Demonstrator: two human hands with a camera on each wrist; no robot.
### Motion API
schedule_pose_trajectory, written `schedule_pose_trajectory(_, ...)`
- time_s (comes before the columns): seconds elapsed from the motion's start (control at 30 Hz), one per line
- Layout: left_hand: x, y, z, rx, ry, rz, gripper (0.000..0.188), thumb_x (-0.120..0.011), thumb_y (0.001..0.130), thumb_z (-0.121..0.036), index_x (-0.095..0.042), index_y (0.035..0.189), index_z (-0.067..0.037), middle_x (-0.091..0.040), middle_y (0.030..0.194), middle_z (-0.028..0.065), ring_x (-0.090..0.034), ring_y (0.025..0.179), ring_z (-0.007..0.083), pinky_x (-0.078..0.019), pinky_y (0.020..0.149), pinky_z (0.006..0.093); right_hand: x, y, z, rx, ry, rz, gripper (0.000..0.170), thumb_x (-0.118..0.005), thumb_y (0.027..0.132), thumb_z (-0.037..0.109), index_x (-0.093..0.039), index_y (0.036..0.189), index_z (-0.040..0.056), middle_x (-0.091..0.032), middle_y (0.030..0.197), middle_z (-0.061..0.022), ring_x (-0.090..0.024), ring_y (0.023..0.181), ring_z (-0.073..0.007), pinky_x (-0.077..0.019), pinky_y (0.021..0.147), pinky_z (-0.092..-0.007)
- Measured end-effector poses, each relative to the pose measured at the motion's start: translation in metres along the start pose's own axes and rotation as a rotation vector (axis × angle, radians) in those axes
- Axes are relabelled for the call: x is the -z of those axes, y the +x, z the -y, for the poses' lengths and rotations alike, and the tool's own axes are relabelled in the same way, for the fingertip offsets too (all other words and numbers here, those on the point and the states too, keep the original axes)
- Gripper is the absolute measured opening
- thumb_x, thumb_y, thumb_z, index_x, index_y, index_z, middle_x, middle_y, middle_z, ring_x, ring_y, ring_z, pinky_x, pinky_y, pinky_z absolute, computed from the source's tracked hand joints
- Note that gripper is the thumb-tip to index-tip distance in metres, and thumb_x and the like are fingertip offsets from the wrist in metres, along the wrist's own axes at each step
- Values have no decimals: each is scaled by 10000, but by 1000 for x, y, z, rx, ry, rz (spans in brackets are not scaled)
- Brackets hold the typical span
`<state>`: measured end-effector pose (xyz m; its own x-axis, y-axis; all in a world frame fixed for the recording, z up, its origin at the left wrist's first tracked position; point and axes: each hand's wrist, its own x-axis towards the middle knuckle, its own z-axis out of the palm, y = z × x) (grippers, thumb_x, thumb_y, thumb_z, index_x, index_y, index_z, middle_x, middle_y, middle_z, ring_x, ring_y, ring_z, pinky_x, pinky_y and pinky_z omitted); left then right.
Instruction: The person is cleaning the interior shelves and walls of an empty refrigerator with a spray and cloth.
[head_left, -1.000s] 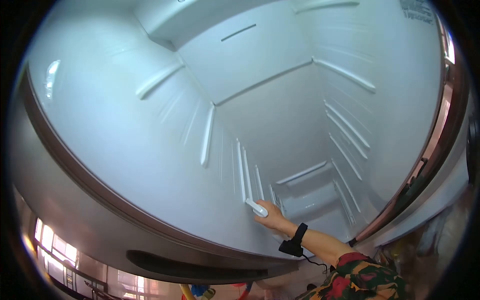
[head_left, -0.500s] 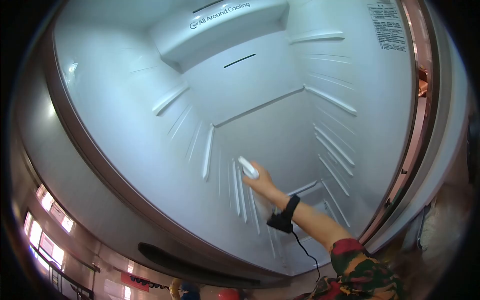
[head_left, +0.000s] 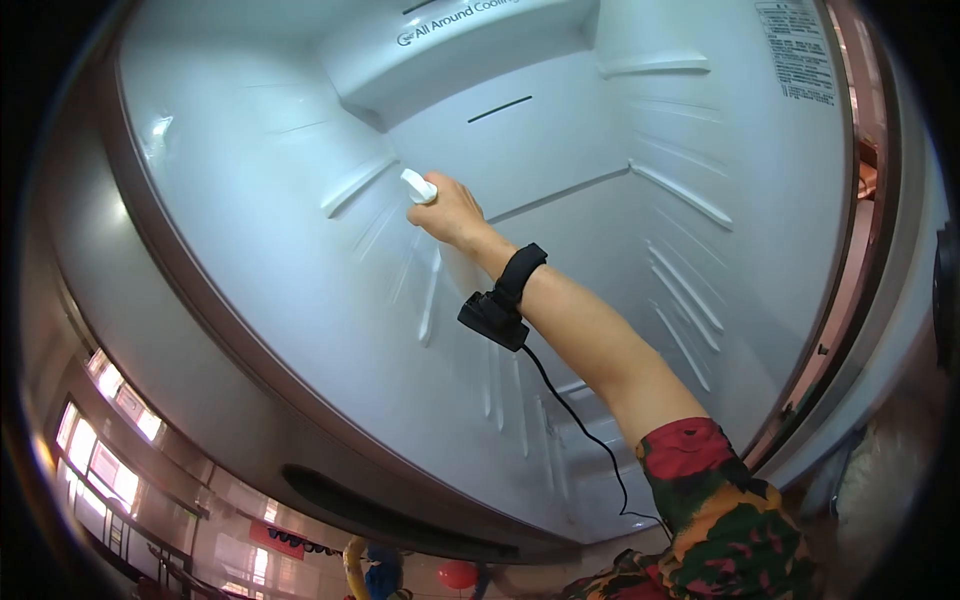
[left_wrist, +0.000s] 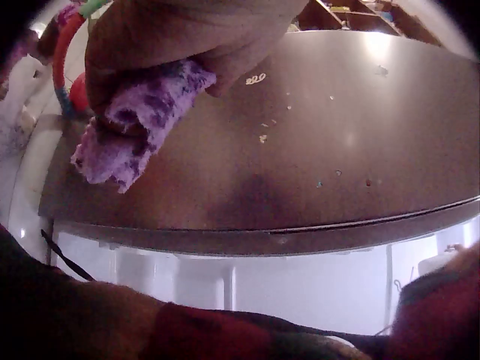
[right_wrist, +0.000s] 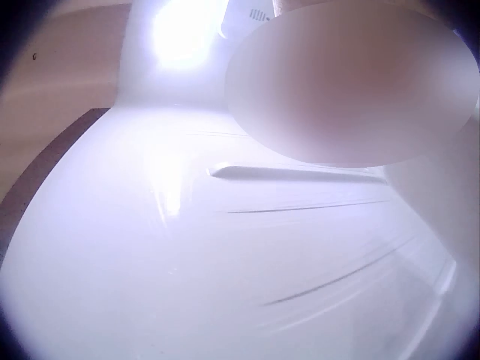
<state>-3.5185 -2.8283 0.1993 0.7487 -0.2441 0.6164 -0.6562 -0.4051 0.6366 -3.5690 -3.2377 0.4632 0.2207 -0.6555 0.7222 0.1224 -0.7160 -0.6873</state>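
In the head view my right hand reaches into a fridge compartment and grips a small white block, whose kind cannot be told. The hand is up near the left wall, beside a moulded shelf rail. A blurred oval hides it in the right wrist view, above the wall's ridges. My left hand, seen only in the left wrist view, clutches a crumpled purple fuzzy cloth over a shiny brownish metal panel. Part of the cloth is tucked in the fingers.
The right wall carries several rails and a printed label. A dark recessed handle is on the outside at lower left. A black cable trails from the right wrist camera. Small scraps stick to the metal panel.
My right hand has risen with the white block from low on the left wall to the upper rails. The head view has tilted up, then shifted slightly.
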Motion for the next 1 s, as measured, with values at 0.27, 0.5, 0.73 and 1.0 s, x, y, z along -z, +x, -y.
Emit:
schedule_pose_trajectory(0.27,6,0,-9,-21,42,-55,370,-420,921,-324,-462,1163,-47,-566,1000,107,-583,890,262,-484,801,393,4,1,38,-33,-72,137,202,-579,647,177,-588,818,70,-620,769,-108,-591,747,-277,-456,673,-365)
schedule_pose_trajectory(0.5,8,-5,-11,-45,42,-49,367,-422,920,-321,-461,1163,-47,-565,992,110,-582,889,262,-483,801,393,6,-23,71,105,-76,260,232,-587,652,186,-586,849,65,-620,800,-131,-588,772,-302,-455,670,-386)
schedule_pose_trajectory(0.73,11,-15,-7,-40,59,-51,365,-423,920,-318,-460,1163,-47,-564,985,112,-582,887,263,-483,801,394,-3,-120,-65,-96,28,177,280,-606,658,220,-558,895,77,-588,784,-127,-565,734,-312,-442,659,-389)
schedule_pose_trajectory(1.0,17,-19,-11,-41,28,-94,362,-425,920,-314,-458,1163,-48,-563,977,115,-581,885,264,-483,801,394,88,-121,-162,-301,-224,-205,323,-614,661,268,-558,921,84,-620,828,-144,-595,812,-332,-460,689,-427)
